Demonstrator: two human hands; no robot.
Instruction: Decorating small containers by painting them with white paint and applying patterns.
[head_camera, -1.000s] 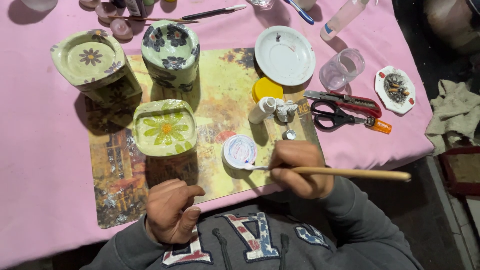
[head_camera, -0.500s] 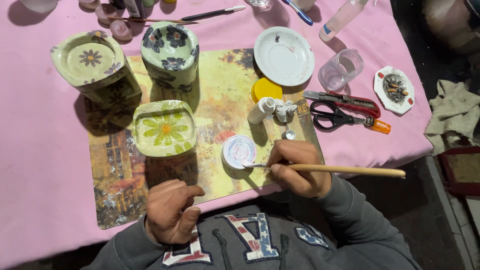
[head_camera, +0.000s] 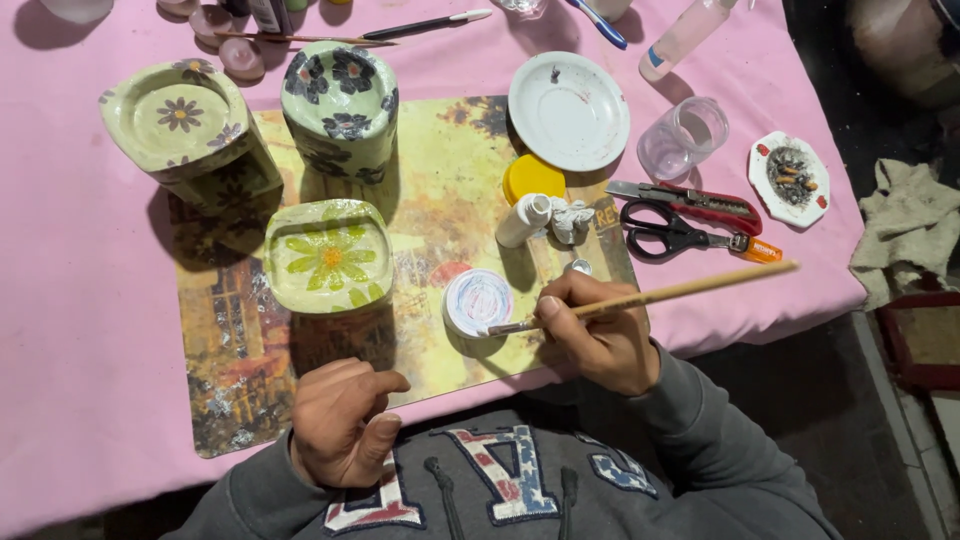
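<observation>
My right hand (head_camera: 597, 335) grips a long wooden paintbrush (head_camera: 660, 296), its tip resting on the edge of a small round lid with pale swirled paint (head_camera: 477, 301). My left hand (head_camera: 340, 420) is curled in a loose fist at the near edge of the printed mat (head_camera: 420, 180), holding nothing. A green square dish with a painted flower (head_camera: 329, 255) lies just beyond the left hand. Two taller green flower-painted containers (head_camera: 340, 105) (head_camera: 185, 125) stand behind it.
On the pink cloth (head_camera: 80, 330) lie a white saucer (head_camera: 569, 110), a yellow lid (head_camera: 533, 178), a small white bottle (head_camera: 525, 220), black scissors (head_camera: 672, 233), a red cutter (head_camera: 690, 200), a clear plastic cup (head_camera: 683, 137) and a small dish (head_camera: 789, 178). Brushes lie along the far edge.
The brush handle has tilted upward at its far end and the tip has shifted on the paint lid. The left hand has stayed put.
</observation>
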